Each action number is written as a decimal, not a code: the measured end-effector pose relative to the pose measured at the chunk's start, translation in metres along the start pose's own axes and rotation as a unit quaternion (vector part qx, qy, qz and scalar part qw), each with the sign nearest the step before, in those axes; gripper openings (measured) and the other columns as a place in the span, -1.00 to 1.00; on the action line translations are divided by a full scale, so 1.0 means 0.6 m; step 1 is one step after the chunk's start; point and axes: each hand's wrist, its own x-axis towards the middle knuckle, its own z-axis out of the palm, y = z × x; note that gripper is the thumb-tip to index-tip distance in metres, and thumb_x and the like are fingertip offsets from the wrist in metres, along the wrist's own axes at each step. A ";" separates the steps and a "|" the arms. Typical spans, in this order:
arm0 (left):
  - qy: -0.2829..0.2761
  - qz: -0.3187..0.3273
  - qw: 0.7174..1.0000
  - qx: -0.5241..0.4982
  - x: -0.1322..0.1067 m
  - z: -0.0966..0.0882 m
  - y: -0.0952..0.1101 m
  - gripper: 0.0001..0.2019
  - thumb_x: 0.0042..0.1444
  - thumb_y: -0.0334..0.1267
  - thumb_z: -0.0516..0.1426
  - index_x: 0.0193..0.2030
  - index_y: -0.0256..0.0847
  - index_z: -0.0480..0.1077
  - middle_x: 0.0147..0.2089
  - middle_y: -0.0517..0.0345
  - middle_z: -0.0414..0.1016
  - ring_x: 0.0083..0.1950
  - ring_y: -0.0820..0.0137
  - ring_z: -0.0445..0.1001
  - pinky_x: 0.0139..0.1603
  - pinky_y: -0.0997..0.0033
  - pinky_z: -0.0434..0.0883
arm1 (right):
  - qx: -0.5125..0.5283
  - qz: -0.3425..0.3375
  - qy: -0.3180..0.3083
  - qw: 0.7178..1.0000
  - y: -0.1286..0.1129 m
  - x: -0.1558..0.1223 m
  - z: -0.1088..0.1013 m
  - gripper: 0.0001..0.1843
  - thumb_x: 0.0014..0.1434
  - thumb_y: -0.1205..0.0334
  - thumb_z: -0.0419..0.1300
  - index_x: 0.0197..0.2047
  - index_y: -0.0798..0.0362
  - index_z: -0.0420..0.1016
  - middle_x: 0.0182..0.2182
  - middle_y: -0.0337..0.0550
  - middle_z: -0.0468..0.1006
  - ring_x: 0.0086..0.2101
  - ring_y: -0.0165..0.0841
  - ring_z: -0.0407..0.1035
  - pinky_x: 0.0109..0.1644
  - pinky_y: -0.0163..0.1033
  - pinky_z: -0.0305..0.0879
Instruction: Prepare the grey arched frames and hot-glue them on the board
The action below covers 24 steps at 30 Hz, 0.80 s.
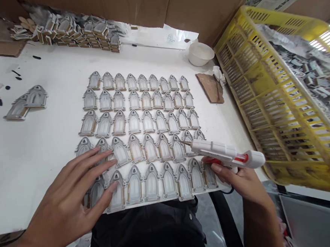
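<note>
Rows of small grey arched window-shaped pieces (150, 149) lie face up on the white table, several to a row. My right hand (239, 176) grips a white glue gun (223, 151) with red parts, its metal nozzle pointing left over the right end of the second row from the front. Over the left end of the two nearest rows, my left hand (79, 189) rests with fingers spread, its fingertips touching or just above the pieces. Some pieces under that palm are hidden.
At the right stands a yellow plastic crate (252, 79) full of small grey parts. A white bowl (201, 54) and a cardboard scrap (210, 87) lie beside it. Stacked pieces (91, 32) line the back left; two loose arched pieces (28, 103) overlap at left.
</note>
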 end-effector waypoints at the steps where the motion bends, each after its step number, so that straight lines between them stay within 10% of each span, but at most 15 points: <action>1: -0.001 0.001 1.000 0.000 0.000 0.000 0.000 -0.42 0.37 -0.26 0.27 0.50 0.11 0.41 0.44 0.16 0.58 0.51 -0.01 0.50 0.56 -0.21 0.46 | 0.004 0.005 -0.004 1.000 0.002 0.000 0.000 -0.46 0.29 -0.35 0.47 -0.08 -0.02 0.91 -0.49 -0.12 0.67 -0.54 -0.33 0.36 -0.42 -0.24 0.43; 24: 0.006 -0.004 1.000 0.002 0.001 0.000 -0.001 -0.46 0.37 -0.22 0.28 0.46 0.18 0.46 0.44 0.22 0.60 0.49 -0.01 0.53 0.55 -0.18 0.48 | 0.035 0.010 0.005 0.999 -0.010 0.001 0.007 -0.56 0.25 -0.27 0.54 -0.07 -0.10 0.92 -0.36 -0.09 0.78 -0.42 -0.26 0.57 -0.22 -0.21 0.65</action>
